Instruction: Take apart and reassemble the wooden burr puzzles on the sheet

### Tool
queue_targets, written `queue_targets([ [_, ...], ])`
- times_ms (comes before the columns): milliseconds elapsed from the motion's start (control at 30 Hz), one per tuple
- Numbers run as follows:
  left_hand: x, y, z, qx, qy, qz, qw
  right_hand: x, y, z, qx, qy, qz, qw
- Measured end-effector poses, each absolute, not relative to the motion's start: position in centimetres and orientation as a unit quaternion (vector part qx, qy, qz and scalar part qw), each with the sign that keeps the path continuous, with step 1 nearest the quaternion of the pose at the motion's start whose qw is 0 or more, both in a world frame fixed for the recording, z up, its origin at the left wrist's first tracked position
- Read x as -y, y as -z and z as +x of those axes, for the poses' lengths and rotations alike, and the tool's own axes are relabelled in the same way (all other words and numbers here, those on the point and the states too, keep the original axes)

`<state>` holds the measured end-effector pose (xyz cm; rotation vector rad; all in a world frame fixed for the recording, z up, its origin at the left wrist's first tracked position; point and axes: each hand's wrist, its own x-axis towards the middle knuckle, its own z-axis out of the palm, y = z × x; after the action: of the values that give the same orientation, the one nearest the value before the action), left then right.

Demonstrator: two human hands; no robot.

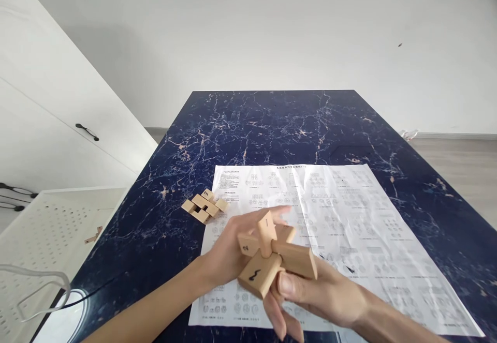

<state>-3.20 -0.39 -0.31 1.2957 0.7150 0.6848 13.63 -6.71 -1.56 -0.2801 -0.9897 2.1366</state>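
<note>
Low over the paper sheet (334, 219): wooden puzzle (263, 269), right hand (330, 296) pinching it thumb-on-bar, left hand (229, 242) behind, fingers mostly hidden, can't tell grip. Probably light, stiff; best held near the crossing. Pale crossed bars, inked numbers. Farther: flat wooden cluster (212, 208) straddling sheet's left edge.

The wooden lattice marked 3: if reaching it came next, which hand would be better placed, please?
Probably the left hand: it is nearer the wooden lattice; the right hand grips the wooden cross.
</note>
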Motion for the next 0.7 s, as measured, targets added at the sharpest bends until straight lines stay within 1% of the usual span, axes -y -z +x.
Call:
queue_targets([
  [67,0.2,0.4,-3.2,-0.320,-0.302,0.607,0.661,6.3,1.2,14.6,0.412,-0.806,-0.132,0.403],
  [167,0.1,0.4,-3.2,-0.334,-0.304,0.689,0.567,5.2,0.6,16.5,0.417,-0.751,-0.215,0.464],
  [233,0.3,0.5,-3.3,-0.349,-0.312,0.709,0.527,4.1,0.3,18.1,0.402,-0.685,-0.313,0.521],
  [333,0.6,0.6,-3.4,-0.349,-0.322,0.740,0.477,2.1,-0.2,21.0,0.380,-0.559,-0.461,0.574],
  [400,0.6,0.5,-3.5,-0.339,-0.324,0.785,0.405,1.1,-0.3,23.2,0.376,-0.511,-0.538,0.555],
  [500,0.1,0.1,-4.2,-0.333,-0.307,0.860,0.236,1.1,-0.2,26.6,0.392,-0.449,-0.623,0.506],
  [567,-0.3,-0.3,-5.3,-0.367,-0.281,0.876,0.141,2.1,0.3,28.5,0.402,-0.408,-0.661,0.485],
  [700,-0.4,0.2,-8.5,-0.465,-0.259,0.847,0.008,4.7,2.0,31.2,0.425,-0.345,-0.718,0.429],
])
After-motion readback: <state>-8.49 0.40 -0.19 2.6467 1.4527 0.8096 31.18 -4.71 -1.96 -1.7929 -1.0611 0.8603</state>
